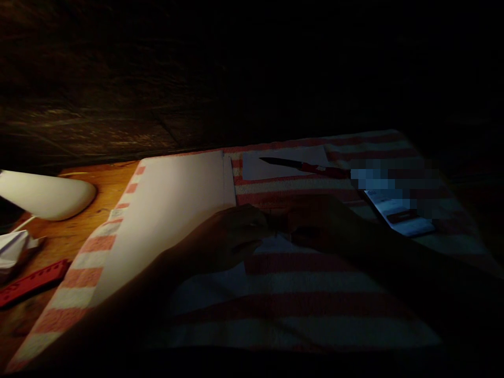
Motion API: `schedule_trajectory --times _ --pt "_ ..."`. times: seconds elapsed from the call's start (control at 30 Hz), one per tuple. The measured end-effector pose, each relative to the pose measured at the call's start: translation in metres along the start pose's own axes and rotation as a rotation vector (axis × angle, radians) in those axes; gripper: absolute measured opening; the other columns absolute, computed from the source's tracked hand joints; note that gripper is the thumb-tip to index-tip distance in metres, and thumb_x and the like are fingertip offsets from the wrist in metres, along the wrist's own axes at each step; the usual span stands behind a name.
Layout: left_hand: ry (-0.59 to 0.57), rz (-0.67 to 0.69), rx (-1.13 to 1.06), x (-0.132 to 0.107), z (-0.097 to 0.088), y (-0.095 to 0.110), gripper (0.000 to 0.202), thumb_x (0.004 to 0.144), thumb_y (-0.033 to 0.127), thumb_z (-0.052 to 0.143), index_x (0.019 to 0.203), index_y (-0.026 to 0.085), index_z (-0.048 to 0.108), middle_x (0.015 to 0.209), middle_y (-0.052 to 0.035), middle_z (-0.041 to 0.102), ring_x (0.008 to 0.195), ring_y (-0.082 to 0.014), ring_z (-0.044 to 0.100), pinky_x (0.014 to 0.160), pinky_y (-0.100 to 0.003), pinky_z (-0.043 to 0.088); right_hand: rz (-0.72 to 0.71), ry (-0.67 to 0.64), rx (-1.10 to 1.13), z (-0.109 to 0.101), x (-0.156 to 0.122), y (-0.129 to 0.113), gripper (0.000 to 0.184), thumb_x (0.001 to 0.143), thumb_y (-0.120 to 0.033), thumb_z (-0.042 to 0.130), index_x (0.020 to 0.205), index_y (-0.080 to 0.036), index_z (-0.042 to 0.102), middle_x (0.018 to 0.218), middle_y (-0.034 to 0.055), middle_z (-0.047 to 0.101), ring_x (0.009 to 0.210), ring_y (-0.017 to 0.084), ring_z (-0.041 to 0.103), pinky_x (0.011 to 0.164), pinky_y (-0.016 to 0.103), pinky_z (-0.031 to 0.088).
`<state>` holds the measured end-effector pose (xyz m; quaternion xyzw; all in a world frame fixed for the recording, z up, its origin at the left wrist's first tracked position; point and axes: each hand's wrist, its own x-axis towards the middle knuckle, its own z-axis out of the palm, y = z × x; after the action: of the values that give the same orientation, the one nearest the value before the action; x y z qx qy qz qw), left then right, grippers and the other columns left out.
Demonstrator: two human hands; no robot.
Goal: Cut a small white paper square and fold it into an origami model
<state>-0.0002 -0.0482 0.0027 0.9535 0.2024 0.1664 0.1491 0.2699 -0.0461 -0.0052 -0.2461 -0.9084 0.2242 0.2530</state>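
Observation:
In the dim middle of the view, my left hand (236, 233) and my right hand (321, 223) meet with curled fingers. Pale paper (275, 244) shows just below and between the fingertips, and both hands seem to pinch it; shadow hides the exact grip. Beyond them a knife (303, 166) with a dark blade and red handle lies on a small white sheet (255, 168). Left of my left hand is a large white sheet of paper (169, 194). Everything rests on a red-and-white striped towel (299, 310).
A lit phone (401, 215) lies on the towel at right, partly blurred out. At left, on the wooden table (106, 181), are a white lamp head (51, 194), crumpled white paper (13, 249) and a red bar-shaped object (35, 281). A dark wall stands behind.

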Motion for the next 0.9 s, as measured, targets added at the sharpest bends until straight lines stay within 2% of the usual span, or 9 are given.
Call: schedule_trajectory --times 0.1,0.3,0.4,0.57,0.77,0.9 --pt "-0.012 0.013 0.035 0.0 0.0 0.0 0.029 0.097 0.015 0.055 0.123 0.02 0.065 0.12 -0.0102 0.068 0.112 -0.0225 0.065 0.092 -0.038 0.059 0.005 -0.046 0.028 -0.003 -0.001 0.0 0.007 0.085 -0.013 0.067 0.086 -0.02 0.068 0.09 0.002 0.069 0.08 0.016 0.064 0.068 0.026 0.044" --pt "-0.047 -0.017 0.052 -0.002 0.0 0.0 0.025 0.097 0.016 0.054 0.119 0.018 0.066 0.121 -0.0114 0.067 0.112 -0.0234 0.063 0.094 -0.039 0.057 -0.019 -0.047 0.051 -0.005 -0.001 -0.002 0.008 0.086 -0.011 0.066 0.083 -0.019 0.066 0.091 0.0027 0.07 0.082 0.015 0.064 0.071 0.026 0.045" --pt "-0.06 -0.027 0.042 -0.002 0.001 0.0 0.026 0.097 0.016 0.054 0.121 0.018 0.064 0.123 -0.011 0.066 0.115 -0.0238 0.062 0.096 -0.04 0.056 0.058 -0.032 0.07 -0.002 0.001 -0.005 0.008 0.088 -0.013 0.065 0.092 -0.019 0.068 0.093 0.0022 0.071 0.083 0.015 0.065 0.074 0.026 0.046" --pt "-0.027 -0.009 0.031 -0.003 0.003 -0.001 0.031 0.096 0.014 0.056 0.126 0.019 0.062 0.128 -0.0099 0.066 0.121 -0.0237 0.061 0.101 -0.04 0.055 0.275 0.017 0.11 0.004 0.006 -0.013 0.02 0.084 -0.017 0.069 0.104 -0.019 0.068 0.093 0.0006 0.073 0.076 0.014 0.066 0.068 0.025 0.044" --pt "-0.039 -0.024 0.023 -0.003 0.003 -0.001 0.029 0.094 0.013 0.057 0.122 0.018 0.063 0.125 -0.0097 0.066 0.119 -0.0237 0.061 0.099 -0.039 0.056 0.262 0.017 0.092 0.004 0.006 -0.015 0.007 0.084 -0.016 0.069 0.091 -0.018 0.07 0.087 0.0012 0.073 0.075 0.015 0.065 0.069 0.025 0.044" --pt "-0.022 -0.015 0.028 -0.003 0.002 0.001 0.03 0.094 0.014 0.057 0.124 0.018 0.062 0.124 -0.0096 0.066 0.117 -0.023 0.062 0.098 -0.038 0.056 0.302 0.046 0.074 0.006 0.007 -0.014 0.025 0.084 -0.019 0.07 0.109 -0.018 0.072 0.097 0.0037 0.076 0.079 0.017 0.066 0.071 0.027 0.045"
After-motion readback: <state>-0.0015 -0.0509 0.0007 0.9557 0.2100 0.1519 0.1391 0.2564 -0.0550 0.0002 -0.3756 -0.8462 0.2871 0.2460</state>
